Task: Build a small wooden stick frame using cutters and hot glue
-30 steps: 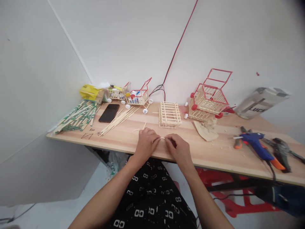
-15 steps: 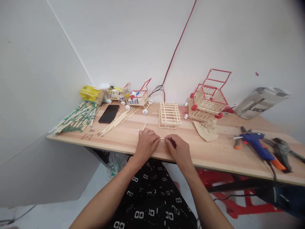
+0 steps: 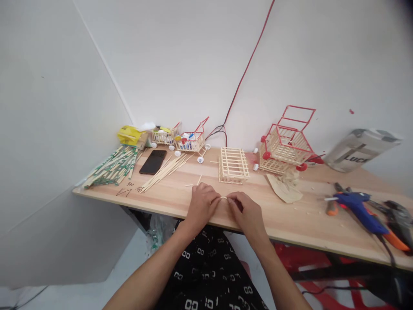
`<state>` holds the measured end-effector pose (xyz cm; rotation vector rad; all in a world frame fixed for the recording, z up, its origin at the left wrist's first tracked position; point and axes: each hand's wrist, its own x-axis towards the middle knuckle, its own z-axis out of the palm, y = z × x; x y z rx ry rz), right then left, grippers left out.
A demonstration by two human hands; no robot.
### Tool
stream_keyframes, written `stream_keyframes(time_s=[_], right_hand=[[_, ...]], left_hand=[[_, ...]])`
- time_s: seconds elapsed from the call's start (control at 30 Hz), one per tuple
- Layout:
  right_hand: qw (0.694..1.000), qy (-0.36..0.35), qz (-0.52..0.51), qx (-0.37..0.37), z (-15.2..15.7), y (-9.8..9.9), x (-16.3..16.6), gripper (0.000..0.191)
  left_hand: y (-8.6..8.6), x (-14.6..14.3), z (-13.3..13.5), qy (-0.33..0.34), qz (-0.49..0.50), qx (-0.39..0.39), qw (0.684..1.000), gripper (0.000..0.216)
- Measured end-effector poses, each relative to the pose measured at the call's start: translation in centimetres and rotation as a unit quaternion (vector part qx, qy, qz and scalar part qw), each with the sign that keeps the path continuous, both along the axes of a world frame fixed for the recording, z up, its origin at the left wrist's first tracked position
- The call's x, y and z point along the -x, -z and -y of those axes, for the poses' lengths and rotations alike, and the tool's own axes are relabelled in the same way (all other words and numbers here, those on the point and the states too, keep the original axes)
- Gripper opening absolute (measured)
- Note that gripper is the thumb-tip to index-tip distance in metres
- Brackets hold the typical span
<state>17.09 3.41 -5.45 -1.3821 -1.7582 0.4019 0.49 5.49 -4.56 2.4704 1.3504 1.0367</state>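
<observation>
A short pale wooden stick (image 3: 223,197) spans the small gap between my two hands, close to the table's front edge. My left hand (image 3: 204,202) pinches one end, and my right hand (image 3: 247,212) pinches the other; both ends are hidden under fingertips. The bit that shows looks slightly bowed. Just beyond my hands stands a box-shaped frame of wooden sticks (image 3: 233,165). Two loose stick pieces (image 3: 199,180) lie by my left fingers. Farther left is a fan of long bare sticks (image 3: 167,170).
A black phone (image 3: 153,162) and wrapped chopsticks (image 3: 112,168) lie left. Two small stick carts (image 3: 191,141) stand behind. At the right are a larger red-trimmed cart (image 3: 287,144), brown paper (image 3: 284,189), a blue glue gun (image 3: 358,209) and a grey-white bag (image 3: 363,150).
The view has tilted up and turned a little left, so everything sits lower and farther right. Both hands keep their pinch, and the stick between them now looks slightly more bowed.
</observation>
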Motion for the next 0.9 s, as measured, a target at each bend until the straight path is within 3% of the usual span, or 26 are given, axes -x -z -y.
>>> stream_keyframes(time_s=[0.9], right_hand=[[1.0, -0.011, 0.027, -0.012, -0.22, 0.61, -0.35, 0.021]], left_hand=[[0.17, -0.1, 0.23, -0.013, -0.002, 0.014, 1.0, 0.014]])
